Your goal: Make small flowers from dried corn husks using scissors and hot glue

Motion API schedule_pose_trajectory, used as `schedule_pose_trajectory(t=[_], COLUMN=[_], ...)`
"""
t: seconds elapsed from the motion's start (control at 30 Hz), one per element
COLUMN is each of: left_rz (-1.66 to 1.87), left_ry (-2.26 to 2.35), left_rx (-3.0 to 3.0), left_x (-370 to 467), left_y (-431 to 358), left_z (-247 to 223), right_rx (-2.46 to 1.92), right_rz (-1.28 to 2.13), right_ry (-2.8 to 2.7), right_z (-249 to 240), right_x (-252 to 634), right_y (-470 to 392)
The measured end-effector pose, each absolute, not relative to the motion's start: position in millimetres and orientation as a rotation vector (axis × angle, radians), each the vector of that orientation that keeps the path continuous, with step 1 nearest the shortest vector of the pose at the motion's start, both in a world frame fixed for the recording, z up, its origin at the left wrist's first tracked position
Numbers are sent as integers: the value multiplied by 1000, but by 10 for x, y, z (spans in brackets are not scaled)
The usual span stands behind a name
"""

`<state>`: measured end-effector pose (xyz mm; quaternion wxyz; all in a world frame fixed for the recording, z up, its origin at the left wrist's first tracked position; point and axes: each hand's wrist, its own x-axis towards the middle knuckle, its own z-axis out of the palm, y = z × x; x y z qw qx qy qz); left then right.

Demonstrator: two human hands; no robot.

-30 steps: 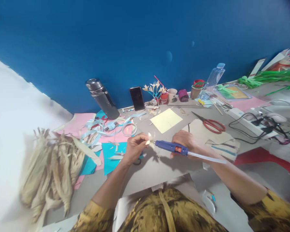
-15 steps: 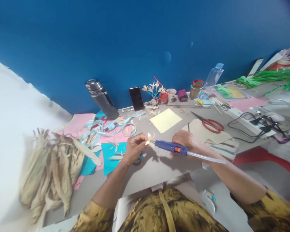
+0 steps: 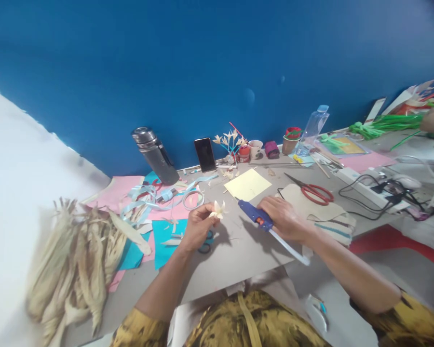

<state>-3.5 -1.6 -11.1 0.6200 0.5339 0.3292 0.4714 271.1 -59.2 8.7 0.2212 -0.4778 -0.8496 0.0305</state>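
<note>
Gripping, with the left hand point(image 3: 198, 225), a small cream-white flower with pointed petals point(image 3: 219, 210), pinched near its base and raised above the flat grey worktop point(image 3: 238, 262). Gripping, with the right hand point(image 3: 282, 218), a blue plastic glue gun point(image 3: 255, 215) with a whitish translucent rod point(image 3: 288, 247) projecting from its rear. Pointing the nozzle obliquely forward and to the left; positioned near the flower, to its right, without contact.

Located beyond and between both hands: a pale yellow square paper sheet point(image 3: 248, 184). Located beyond and to the right of the right hand: red-handled metal scissors point(image 3: 305, 182), resting partly on a beige fabric piece point(image 3: 300, 195). Located to the left of the left hand: a bright teal paper sheet point(image 3: 162, 260) and, farther left, a bundle of dried tan husks point(image 3: 75, 270). Located well beyond the left hand: a dark grey metal flask point(image 3: 157, 161), leaning in view, and a black upright smartphone point(image 3: 205, 154).
</note>
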Motion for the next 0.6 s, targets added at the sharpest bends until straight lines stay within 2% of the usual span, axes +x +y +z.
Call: schedule_pose_trajectory(t=[0.17,0.27,0.4,0.5,0.6], left_rz=[1154,1164,1170,1146,1134], left_ry=[747,707,663,670,679], left_rx=[1242,1258,1268,1301,1294], left_x=[-35,-39,-29,-26,-33], left_y=[-6,-10,-40,-57,-54], left_z=[-79,-67,-32,-21,-51], right_rx=[-1743,-1840,-1570,-1204,-1103], right_rz=[12,27,154,565,736], right_ry=[-2302,-2302,-2185,-1857,-1550], right_z=[-39,-68,47,142,154], right_x=[2851,2889,2637,2191,1757], right_y=[-377,-305,-397,-522,-587])
